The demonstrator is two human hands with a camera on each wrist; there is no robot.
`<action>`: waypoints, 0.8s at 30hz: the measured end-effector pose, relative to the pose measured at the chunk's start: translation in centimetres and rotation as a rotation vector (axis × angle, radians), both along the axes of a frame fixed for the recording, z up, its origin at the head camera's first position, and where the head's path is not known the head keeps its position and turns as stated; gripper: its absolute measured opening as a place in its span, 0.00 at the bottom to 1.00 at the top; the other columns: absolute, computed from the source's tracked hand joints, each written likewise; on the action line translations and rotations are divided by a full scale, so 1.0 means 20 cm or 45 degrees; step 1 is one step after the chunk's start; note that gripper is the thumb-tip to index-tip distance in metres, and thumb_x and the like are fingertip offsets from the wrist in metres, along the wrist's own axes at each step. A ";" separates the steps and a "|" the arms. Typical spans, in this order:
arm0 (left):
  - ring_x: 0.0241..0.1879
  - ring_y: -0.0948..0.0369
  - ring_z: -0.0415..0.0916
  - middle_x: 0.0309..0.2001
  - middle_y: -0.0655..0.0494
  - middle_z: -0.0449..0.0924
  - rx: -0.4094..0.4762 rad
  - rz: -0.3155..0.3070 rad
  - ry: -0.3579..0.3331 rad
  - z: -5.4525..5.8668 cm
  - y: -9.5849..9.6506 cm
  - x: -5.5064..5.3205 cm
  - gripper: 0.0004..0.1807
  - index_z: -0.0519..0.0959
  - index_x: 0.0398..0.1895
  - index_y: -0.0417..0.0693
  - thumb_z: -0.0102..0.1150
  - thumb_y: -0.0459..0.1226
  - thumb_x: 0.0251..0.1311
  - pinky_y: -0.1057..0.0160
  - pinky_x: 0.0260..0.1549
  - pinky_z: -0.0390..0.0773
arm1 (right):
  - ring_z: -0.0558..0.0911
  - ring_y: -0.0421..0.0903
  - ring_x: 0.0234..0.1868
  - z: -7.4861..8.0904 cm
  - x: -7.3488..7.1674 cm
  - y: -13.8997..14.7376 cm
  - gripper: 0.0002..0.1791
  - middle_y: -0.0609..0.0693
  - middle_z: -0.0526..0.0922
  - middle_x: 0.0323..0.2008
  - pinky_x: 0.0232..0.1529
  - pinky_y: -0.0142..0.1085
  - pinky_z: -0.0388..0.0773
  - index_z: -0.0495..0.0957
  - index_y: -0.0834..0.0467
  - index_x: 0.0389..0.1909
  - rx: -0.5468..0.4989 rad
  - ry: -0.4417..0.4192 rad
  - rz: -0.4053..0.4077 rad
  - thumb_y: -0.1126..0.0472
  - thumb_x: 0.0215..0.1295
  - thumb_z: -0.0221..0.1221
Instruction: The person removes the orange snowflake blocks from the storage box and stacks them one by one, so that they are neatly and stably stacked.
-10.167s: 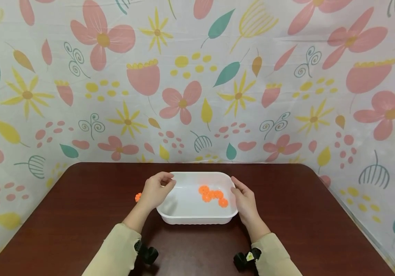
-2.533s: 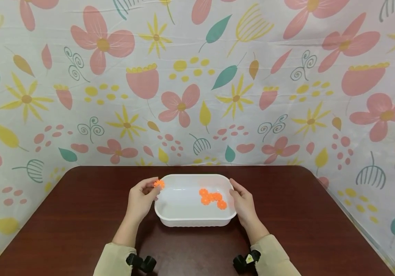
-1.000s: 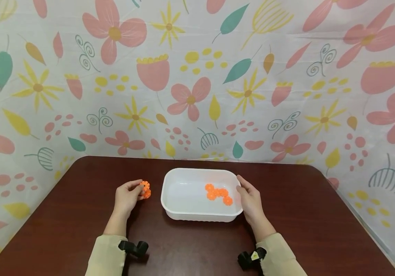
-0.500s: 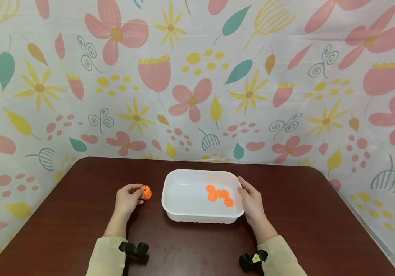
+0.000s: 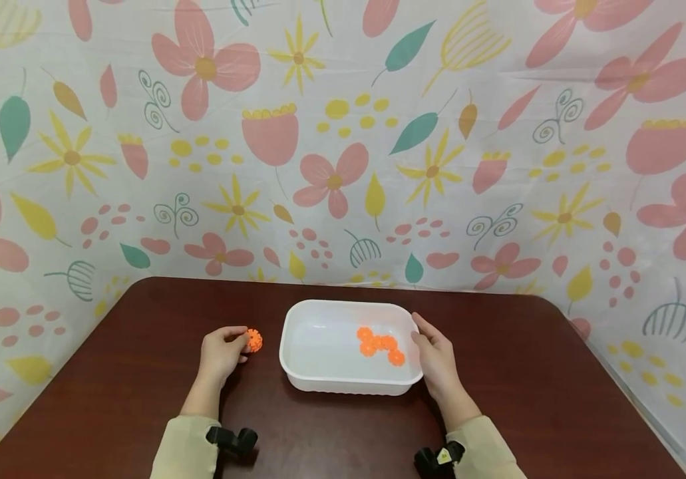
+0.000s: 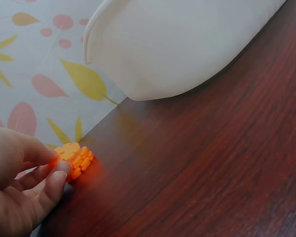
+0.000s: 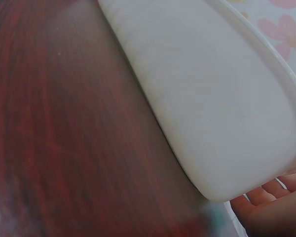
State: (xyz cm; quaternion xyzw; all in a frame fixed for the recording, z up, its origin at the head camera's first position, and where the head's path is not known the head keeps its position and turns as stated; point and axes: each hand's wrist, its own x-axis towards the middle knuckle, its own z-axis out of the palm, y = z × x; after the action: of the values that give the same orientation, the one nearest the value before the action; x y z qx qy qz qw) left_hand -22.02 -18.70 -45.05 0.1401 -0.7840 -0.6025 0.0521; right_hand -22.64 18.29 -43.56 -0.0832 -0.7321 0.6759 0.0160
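On the table left of the white plastic tub, my left hand pinches at a small stack of orange notched plastic discs between thumb and fingertips. The left wrist view shows this stack with its top disc lying flat over the toothed edges of those beneath. My right hand grips the tub's right end, thumb by the rim and fingers outside; in the right wrist view the fingers curl behind the tub wall. Several more orange discs lie in the tub's right half.
The tub stands in the middle of a dark reddish-brown wooden table. Behind the table hangs a white cloth with a flower pattern. Each wrist carries a black camera mount.
My left hand has taken a disc from the tub's left rim leftward and lowered it onto the orange stack. In the last half second little moves; my right hand stays on the tub.
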 end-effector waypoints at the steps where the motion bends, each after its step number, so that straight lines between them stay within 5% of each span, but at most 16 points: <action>1: 0.26 0.64 0.78 0.40 0.40 0.79 -0.006 -0.001 -0.002 0.00 0.00 0.00 0.16 0.76 0.53 0.35 0.53 0.32 0.64 0.67 0.24 0.80 | 0.65 0.49 0.67 0.00 0.00 0.00 0.25 0.55 0.61 0.70 0.49 0.19 0.70 0.62 0.57 0.69 -0.003 0.000 0.002 0.63 0.71 0.45; 4: 0.25 0.63 0.77 0.39 0.41 0.78 -0.018 -0.001 -0.009 -0.01 0.00 0.01 0.16 0.76 0.53 0.35 0.53 0.32 0.63 0.66 0.24 0.80 | 0.65 0.49 0.67 -0.01 0.00 0.00 0.25 0.55 0.61 0.70 0.49 0.19 0.70 0.62 0.57 0.69 0.008 -0.009 -0.001 0.63 0.71 0.45; 11: 0.24 0.63 0.77 0.35 0.43 0.80 -0.055 0.009 -0.013 0.00 0.01 0.00 0.16 0.77 0.53 0.36 0.53 0.33 0.63 0.67 0.24 0.79 | 0.64 0.48 0.67 -0.02 -0.01 0.00 0.26 0.54 0.61 0.70 0.64 0.40 0.64 0.62 0.56 0.69 0.029 -0.003 -0.009 0.63 0.70 0.44; 24: 0.21 0.64 0.76 0.34 0.41 0.81 -0.089 0.024 -0.027 0.00 0.01 0.00 0.15 0.78 0.51 0.36 0.53 0.31 0.62 0.67 0.23 0.79 | 0.64 0.48 0.68 0.01 0.00 0.00 0.25 0.54 0.60 0.71 0.62 0.35 0.66 0.62 0.57 0.69 0.013 0.002 0.006 0.63 0.71 0.44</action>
State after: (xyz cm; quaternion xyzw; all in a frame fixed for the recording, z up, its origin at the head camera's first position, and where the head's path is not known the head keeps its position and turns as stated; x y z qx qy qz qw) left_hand -22.06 -18.43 -44.97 0.1520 -0.8036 -0.5728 0.0546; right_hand -22.73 18.31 -43.42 -0.0809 -0.7357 0.6723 0.0152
